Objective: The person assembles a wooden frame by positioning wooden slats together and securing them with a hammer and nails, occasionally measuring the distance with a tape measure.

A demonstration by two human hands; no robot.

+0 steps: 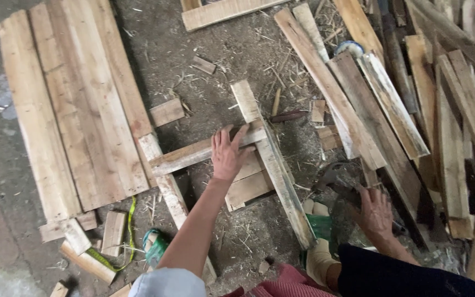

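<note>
While the camera looks straight down at a dusty workshop floor, the left hand (227,152) lies flat with fingers spread wide, pressing on a wooden crosspiece (204,152) of a rough frame; it grips nothing. That crosspiece lies across a long upright plank (273,165) near the middle of the view. The right hand (375,212), lower right, rests on the dark handle of a power tool (339,181), fingers curled over it; how tightly it grips I cannot tell. A panel of joined boards (72,104) lies to the left, a heap of loose planks (413,99) to the right, and a green tape measure (154,246) sits near the left forearm.
</note>
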